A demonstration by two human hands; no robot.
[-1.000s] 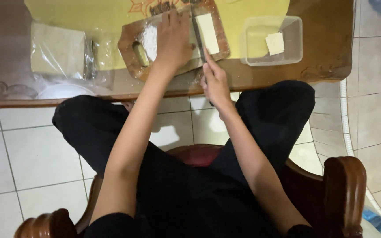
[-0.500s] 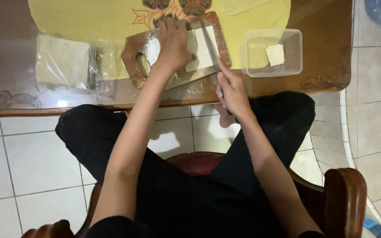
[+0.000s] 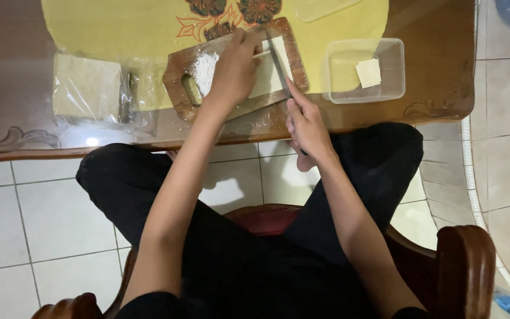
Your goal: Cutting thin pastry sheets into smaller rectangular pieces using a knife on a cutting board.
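Pressing down, your left hand (image 3: 234, 71) lies flat on the pale slab (image 3: 270, 74) on the board (image 3: 181, 74), fingers together; your right hand (image 3: 307, 121) is clamped on the knife (image 3: 278, 65) across the slab.

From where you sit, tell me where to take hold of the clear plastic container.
Grip the clear plastic container by its near long rim, coming from the right, probably. It sits upright and open by the table edge; the cutting board and the right hand with the knife crowd its left.
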